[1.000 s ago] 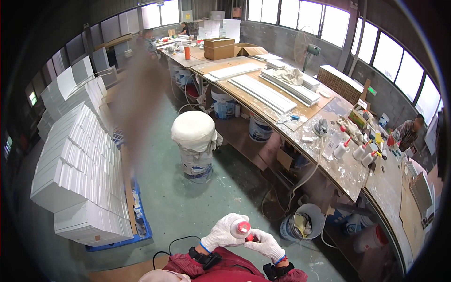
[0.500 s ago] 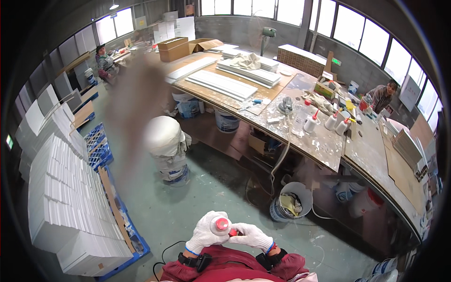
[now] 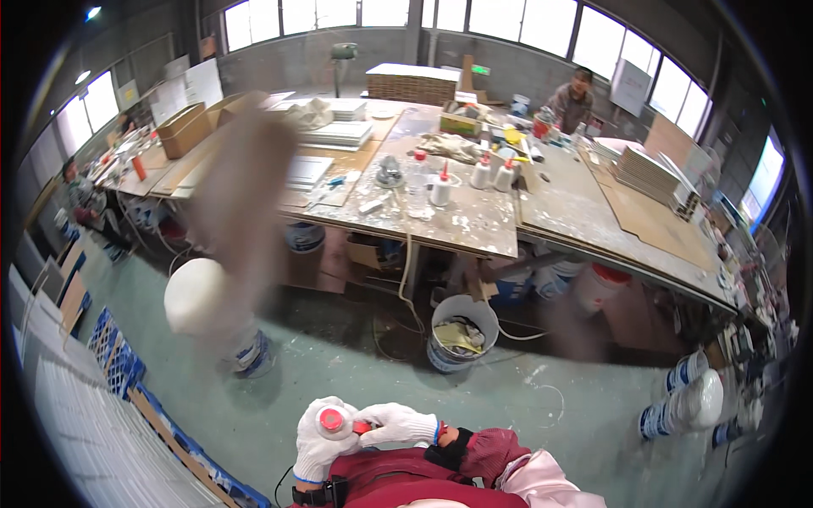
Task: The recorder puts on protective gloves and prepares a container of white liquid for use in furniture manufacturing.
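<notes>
My left hand (image 3: 317,447), in a white knit glove, is wrapped round a white bottle (image 3: 331,416) with a red top, held upright in front of my body. My right hand (image 3: 396,423), gloved the same way, is close beside it. Its closed fingers pinch a small red piece (image 3: 362,427) next to the bottle's top; I cannot tell whether the piece is joined to the bottle. Several white squeeze bottles (image 3: 440,188) with red nozzles stand on the worktable (image 3: 474,234) ahead.
An open bucket (image 3: 464,326) with rags stands on the floor before the table. Wrapped buckets (image 3: 682,406) are at right, a white-topped bucket stack (image 3: 196,296) at left. White panels (image 3: 102,440) are piled at lower left. A person (image 3: 572,103) is across the table. A brown smear blurs part of the view.
The view has turned to the right, so the table and buckets have shifted left in the picture. Both hands still hold the bottle and the red piece close together.
</notes>
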Demonstrator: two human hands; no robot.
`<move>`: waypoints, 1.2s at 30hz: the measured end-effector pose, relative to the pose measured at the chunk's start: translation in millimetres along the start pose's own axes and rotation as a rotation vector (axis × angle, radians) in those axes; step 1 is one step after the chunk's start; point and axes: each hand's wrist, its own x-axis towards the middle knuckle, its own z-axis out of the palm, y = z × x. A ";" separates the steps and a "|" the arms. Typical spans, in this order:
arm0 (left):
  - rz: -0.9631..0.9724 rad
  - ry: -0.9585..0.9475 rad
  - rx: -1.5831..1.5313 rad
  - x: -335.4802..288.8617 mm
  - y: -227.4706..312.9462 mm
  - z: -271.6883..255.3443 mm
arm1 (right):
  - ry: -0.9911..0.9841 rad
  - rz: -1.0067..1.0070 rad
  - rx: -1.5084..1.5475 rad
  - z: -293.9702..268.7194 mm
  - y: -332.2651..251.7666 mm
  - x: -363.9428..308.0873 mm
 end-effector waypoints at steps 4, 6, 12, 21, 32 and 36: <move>-0.002 -0.038 0.045 3.0 15.2 9.8 | 0.069 -0.067 -0.044 0.6 8.5 -6.4; 0.036 -0.029 0.171 4.4 5.7 8.9 | 0.093 -0.102 -0.040 0.4 12.0 -8.6; 0.010 -0.055 0.034 3.9 5.1 11.1 | 0.037 -0.007 -0.055 -3.4 5.4 -11.9; -0.026 -0.078 0.001 4.9 3.1 13.5 | 0.033 -0.010 -0.017 -2.8 17.6 -12.6; -0.016 -0.058 0.082 4.6 -8.9 12.0 | 0.019 -0.044 -0.010 -6.6 10.4 -16.4; 0.013 -0.051 0.080 4.1 -11.5 12.2 | 0.081 -0.123 -0.057 -2.2 16.3 -16.1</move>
